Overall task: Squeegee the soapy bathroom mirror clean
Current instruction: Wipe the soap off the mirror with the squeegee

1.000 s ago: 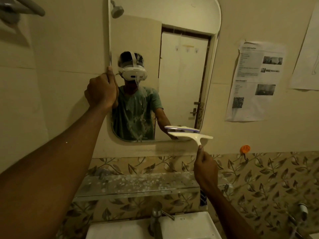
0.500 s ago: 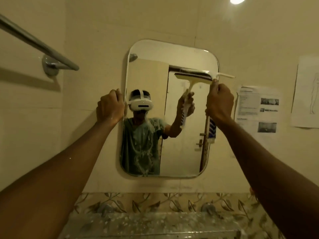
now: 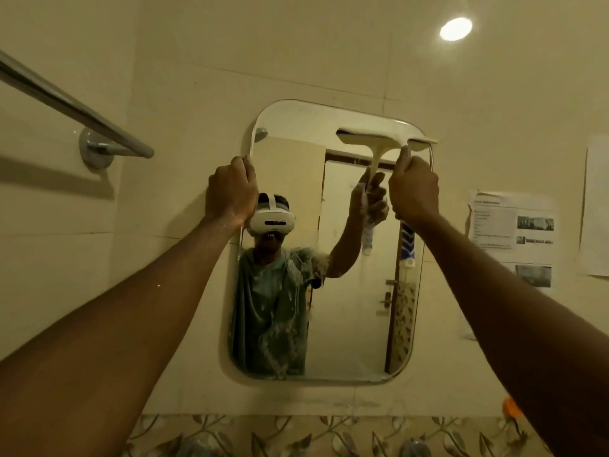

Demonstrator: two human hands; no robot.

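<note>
1. Wall-mounted mirror: suds streak its lower left; squeegee blade sits flat at the top right edge.
2. Grip: right hand, fingers wrapped round the handle; left hand grips the mirror's left edge.
3. Looks like stroke start. Next: steady downward pull, even pressure.

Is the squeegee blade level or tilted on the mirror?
Nearly level: the squeegee blade lies across the top right part of the mirror, its right end slightly lower. The right hand grips the handle below it.

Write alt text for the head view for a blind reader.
The right hand holds a white squeegee against the top right of the mirror, while the left hand grips its left edge. Soap streaks show on its lower left.
</note>
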